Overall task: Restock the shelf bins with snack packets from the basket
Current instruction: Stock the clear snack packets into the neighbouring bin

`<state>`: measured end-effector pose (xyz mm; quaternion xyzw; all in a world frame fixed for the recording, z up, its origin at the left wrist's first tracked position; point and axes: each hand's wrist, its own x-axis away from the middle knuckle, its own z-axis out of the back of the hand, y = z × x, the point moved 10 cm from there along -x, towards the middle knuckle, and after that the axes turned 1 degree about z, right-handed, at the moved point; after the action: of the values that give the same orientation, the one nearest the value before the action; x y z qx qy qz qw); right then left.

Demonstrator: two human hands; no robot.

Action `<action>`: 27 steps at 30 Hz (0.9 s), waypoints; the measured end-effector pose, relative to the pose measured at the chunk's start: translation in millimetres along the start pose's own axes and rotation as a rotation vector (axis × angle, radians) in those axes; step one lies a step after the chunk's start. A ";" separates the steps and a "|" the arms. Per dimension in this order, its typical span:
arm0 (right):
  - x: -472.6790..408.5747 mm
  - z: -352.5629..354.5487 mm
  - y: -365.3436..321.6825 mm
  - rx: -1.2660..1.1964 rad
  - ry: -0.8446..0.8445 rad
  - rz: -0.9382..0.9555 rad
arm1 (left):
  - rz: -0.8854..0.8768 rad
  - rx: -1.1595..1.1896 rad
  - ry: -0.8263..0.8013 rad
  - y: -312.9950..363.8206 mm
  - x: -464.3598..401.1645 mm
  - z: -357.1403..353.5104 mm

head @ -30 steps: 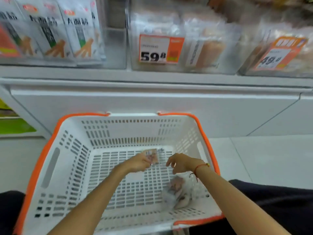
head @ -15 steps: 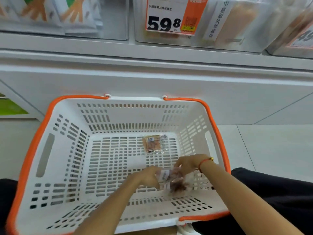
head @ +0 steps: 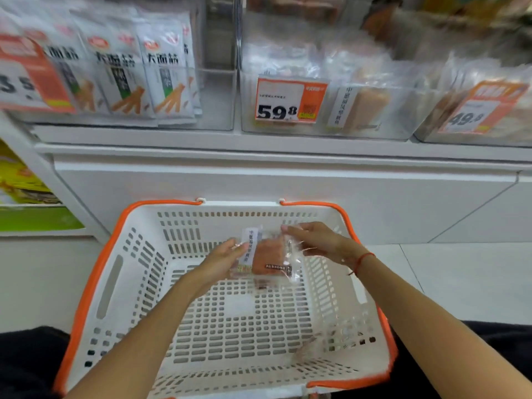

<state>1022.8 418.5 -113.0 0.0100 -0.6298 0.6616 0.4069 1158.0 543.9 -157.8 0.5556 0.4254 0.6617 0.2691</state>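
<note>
Hands meet over the basket. Your left hand reaches in from the left, fingers curled round the left edge of the snack packet. Your right hand comes from the right and pinches its top right corner. The packet hangs above the basket floor. The shelf bin with the 59.8 tag is above, behind the basket.

The basket at the frame's centre is matt white perforated plastic with a smooth orange plastic rim. The snack packet held above it is clear, glossy, crinkled film. Along the top, the shelf bins look like transparent hard plastic, though blur makes this uncertain. The price tag appears to be printed paper.
</note>
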 end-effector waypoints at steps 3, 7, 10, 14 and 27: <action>14.4 -2.1 -30.3 0.012 -0.110 0.063 | -0.224 -0.040 0.150 58.7 19.7 6.4; 35.8 6.6 -74.9 0.022 -0.120 0.147 | -0.411 -0.118 0.228 111.0 42.9 9.9; 56.3 18.7 -122.5 0.090 -0.109 0.250 | -0.494 -0.085 0.236 149.1 53.8 15.3; 86.9 47.6 -197.5 0.206 -0.011 0.420 | -0.549 -0.101 0.118 203.8 70.1 13.1; 82.4 124.3 -329.9 0.317 0.340 0.730 | -0.727 -0.884 0.677 397.2 86.4 49.8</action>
<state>1087.4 316.3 228.2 -0.2604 -0.4067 0.8429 0.2375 1231.8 432.7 229.4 -0.0244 0.3351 0.7790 0.5294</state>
